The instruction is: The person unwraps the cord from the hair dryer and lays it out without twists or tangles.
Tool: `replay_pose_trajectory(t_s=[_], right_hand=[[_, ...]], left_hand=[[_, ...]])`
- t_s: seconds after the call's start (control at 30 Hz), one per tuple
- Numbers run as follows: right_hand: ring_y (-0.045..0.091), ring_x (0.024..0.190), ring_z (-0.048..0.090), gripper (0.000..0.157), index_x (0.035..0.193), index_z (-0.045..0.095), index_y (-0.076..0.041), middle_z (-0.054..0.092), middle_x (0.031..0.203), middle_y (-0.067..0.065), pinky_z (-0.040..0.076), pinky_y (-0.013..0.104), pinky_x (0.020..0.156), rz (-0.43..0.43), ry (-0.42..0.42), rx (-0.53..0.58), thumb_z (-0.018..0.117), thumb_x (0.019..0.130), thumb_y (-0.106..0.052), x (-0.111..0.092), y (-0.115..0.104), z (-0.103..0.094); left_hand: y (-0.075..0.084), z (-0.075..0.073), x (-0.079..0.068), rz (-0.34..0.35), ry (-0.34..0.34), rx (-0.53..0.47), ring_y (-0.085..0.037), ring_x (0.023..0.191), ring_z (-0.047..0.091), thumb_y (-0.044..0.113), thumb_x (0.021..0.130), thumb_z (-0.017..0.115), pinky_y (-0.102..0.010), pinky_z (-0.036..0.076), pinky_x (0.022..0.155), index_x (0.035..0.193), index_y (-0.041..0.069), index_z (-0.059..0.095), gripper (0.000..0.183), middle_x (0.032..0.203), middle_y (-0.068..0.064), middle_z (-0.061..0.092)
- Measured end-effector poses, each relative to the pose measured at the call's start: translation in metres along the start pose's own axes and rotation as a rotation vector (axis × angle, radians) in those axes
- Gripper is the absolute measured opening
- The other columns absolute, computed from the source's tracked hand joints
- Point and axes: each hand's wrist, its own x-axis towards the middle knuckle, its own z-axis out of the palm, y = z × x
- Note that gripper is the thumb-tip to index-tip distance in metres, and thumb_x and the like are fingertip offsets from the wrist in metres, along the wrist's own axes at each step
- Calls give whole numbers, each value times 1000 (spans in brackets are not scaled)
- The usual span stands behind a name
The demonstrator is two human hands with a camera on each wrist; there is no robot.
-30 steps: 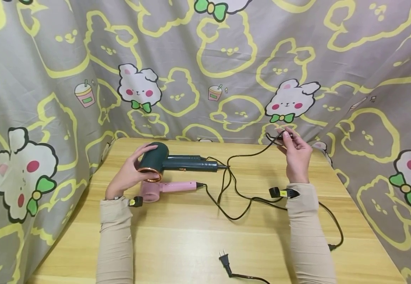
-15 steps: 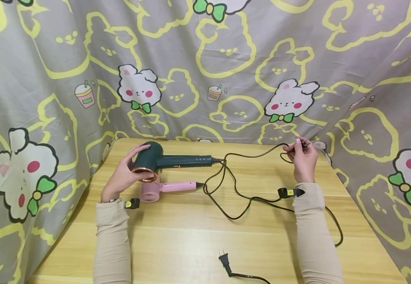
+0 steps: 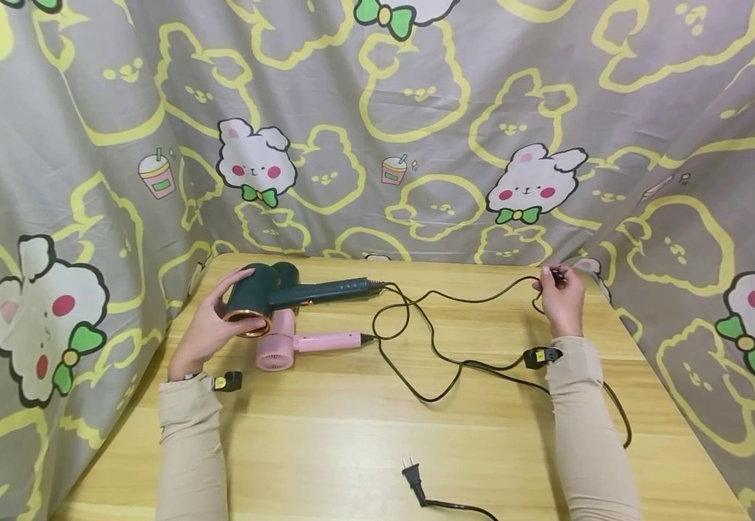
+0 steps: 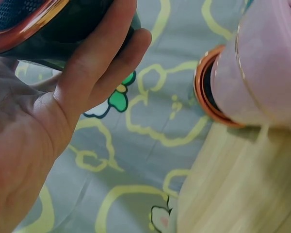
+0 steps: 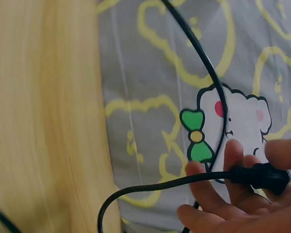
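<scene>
My left hand point(image 3: 206, 327) grips the head of a dark green hair dryer point(image 3: 286, 295) with a copper rim, its handle pointing right. Behind that one shows part of a second dark green hair dryer point(image 3: 289, 273), mostly hidden. A pink hair dryer point(image 3: 328, 342) lies just in front, and its head fills the right of the left wrist view. At the table's far right, my right hand point(image 3: 563, 300) holds a black plug point(image 5: 271, 178) between thumb and fingers. The plug's black cord point(image 5: 150, 186) loops down from the hand.
Black cords point(image 3: 431, 400) cross and loop over the middle and right of the wooden table point(image 3: 325, 449). A loose two-pin plug point(image 3: 412, 475) lies near the front. A patterned curtain point(image 3: 338, 108) encloses the back and sides.
My left hand has shifted left with the green hair dryer, uncovering part of the second one's head. My right hand has moved right and lower with the plug, shifting the cord loops.
</scene>
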Motion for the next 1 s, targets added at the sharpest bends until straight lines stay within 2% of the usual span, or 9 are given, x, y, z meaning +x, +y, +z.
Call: replay_pose_trajectory(t_s=[0.13,0.23,0.33,0.4,0.47,0.57,0.73,0.9,1.0], right_hand=[[-9,70,62,42,133,58,4,66,106,14,45,10,64,-112,-116,-301,46,110,-29,-3,4,-13],[7,75,70,45,134,55,7,65,117,28,48,15,66,-160,-225,-474,43,110,-30,-5,7,-23],[27,83,72,52,137,47,12,60,119,34,50,25,66,-141,-361,-587,41,111,-33,-5,11,-30],[32,85,70,57,136,43,15,61,114,33,50,30,66,-112,-442,-648,40,111,-36,-6,14,-34],[30,81,67,55,129,46,15,65,103,29,48,33,64,-102,-516,-696,41,111,-36,-6,17,-38],[23,69,59,45,109,57,9,67,86,19,43,33,61,-132,-619,-749,45,111,-34,-7,20,-44],[16,60,47,36,86,60,-3,61,74,10,38,31,59,-210,-783,-771,51,110,-28,-12,22,-52],[13,56,37,36,78,52,-7,40,65,-1,35,29,56,-199,-888,-771,54,109,-26,-15,26,-57],[10,56,34,35,80,55,-6,36,67,-4,34,28,56,-187,-952,-751,55,108,-27,-20,29,-60]], left_hand=[[-2,-6,-7,2,9,25,-8,126,51,-7,83,81,-13,52,92,158,18,42,88,168,-4,28],[-3,-11,-12,15,13,42,-6,123,52,-7,82,82,-13,52,91,158,16,43,89,166,-6,30],[-3,-14,-18,22,25,52,-4,121,53,-10,80,83,-12,52,90,157,14,45,89,164,-5,32],[-3,-16,-22,29,30,64,-4,122,52,-12,78,83,-12,52,90,156,11,45,90,162,-6,34],[-3,-16,-26,27,30,83,-4,121,53,-11,78,83,-12,52,90,156,11,45,90,162,-8,34],[-3,-15,-32,4,15,116,-4,116,57,-8,78,85,-14,53,88,157,14,45,90,162,-10,33],[-5,-7,-46,-52,-29,142,-6,108,63,0,80,87,-18,55,84,158,19,43,91,164,-13,29],[-6,2,-59,-65,-46,139,-10,107,64,1,78,89,-22,57,82,156,19,45,91,163,-11,28],[-6,8,-66,-61,-53,151,-13,108,64,2,77,90,-23,58,81,156,18,46,92,164,-11,27]])
